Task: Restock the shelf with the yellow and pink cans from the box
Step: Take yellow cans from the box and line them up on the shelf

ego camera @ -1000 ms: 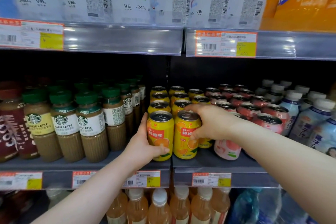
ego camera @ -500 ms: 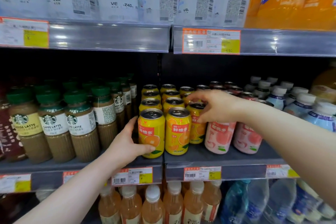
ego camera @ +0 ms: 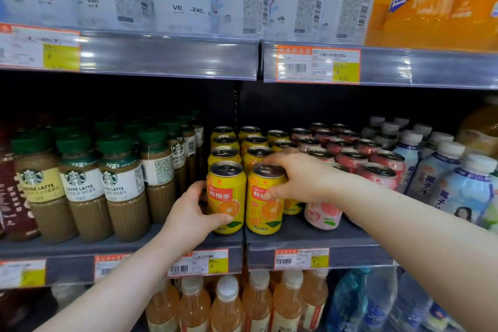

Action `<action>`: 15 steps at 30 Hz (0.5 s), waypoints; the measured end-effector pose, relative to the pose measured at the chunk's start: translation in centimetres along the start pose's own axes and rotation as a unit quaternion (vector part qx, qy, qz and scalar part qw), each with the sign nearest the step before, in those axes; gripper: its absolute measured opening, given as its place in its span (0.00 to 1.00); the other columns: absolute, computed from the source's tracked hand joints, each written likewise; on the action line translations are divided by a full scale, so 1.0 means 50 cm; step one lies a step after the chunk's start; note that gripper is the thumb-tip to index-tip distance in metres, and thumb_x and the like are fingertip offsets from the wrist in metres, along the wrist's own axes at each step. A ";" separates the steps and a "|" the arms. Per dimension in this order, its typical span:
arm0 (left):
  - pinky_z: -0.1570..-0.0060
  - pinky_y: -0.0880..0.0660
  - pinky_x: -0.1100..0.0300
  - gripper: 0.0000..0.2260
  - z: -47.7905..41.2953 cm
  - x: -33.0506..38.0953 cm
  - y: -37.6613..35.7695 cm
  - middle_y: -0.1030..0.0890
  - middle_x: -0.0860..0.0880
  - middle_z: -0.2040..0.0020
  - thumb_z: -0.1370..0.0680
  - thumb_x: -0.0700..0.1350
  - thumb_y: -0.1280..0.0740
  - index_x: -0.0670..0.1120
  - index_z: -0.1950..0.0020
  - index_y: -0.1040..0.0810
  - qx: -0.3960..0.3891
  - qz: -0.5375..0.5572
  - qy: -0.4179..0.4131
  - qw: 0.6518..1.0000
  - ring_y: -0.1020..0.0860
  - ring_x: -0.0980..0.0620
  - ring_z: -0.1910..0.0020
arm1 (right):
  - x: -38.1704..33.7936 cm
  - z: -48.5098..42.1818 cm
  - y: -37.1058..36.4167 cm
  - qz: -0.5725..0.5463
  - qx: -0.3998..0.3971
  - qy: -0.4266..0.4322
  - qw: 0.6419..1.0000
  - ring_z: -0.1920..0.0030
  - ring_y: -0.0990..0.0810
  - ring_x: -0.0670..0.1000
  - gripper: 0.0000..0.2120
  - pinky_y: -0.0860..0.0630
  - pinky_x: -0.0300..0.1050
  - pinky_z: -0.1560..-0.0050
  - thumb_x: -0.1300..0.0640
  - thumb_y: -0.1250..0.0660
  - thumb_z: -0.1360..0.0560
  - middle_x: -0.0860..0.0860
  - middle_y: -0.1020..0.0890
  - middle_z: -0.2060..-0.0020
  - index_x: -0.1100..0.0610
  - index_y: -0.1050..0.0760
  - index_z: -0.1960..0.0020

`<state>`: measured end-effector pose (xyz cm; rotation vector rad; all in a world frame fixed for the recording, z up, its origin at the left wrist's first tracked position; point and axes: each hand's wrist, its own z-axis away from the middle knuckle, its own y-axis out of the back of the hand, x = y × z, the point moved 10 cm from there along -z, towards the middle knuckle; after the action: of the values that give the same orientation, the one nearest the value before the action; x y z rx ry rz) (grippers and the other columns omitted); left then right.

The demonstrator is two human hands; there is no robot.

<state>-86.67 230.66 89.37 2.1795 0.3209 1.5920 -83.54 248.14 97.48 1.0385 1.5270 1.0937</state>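
the right hand has been brought back from the third yellow row, where it was placed half a second ago. it is now closed on the second yellow can, just right of the front-left yellow can: fingers are curled over the rim and the thumb is pressed on the label. the left hand is kept wrapped round the front-left yellow can, thumb across the lower label, as before. both cans are stood upright at the front of the shelf; whether they touch cannot be told. the pink cans are ranged further right of the front-left yellow can, untouched. the coffee bottles are lined up to its left. the box is not seen. it is judged that the yellow front row is being squared up, so these two cans are nearly placed and a return to the box would be called for next.
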 end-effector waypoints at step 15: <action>0.40 0.31 0.54 0.34 0.052 0.063 0.056 0.34 0.54 0.39 0.33 0.52 0.26 0.54 0.31 0.37 0.117 -0.036 -0.117 0.986 0.31 0.55 0.39 | 0.015 0.057 0.041 -0.041 0.046 -0.052 0.997 0.39 0.27 0.51 0.33 0.28 0.46 0.41 0.40 0.31 0.32 0.49 0.32 0.35 0.46 0.36 0.31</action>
<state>-83.36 229.01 92.67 2.4719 0.5284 1.2966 -80.68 249.79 98.91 1.0684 1.5333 0.9066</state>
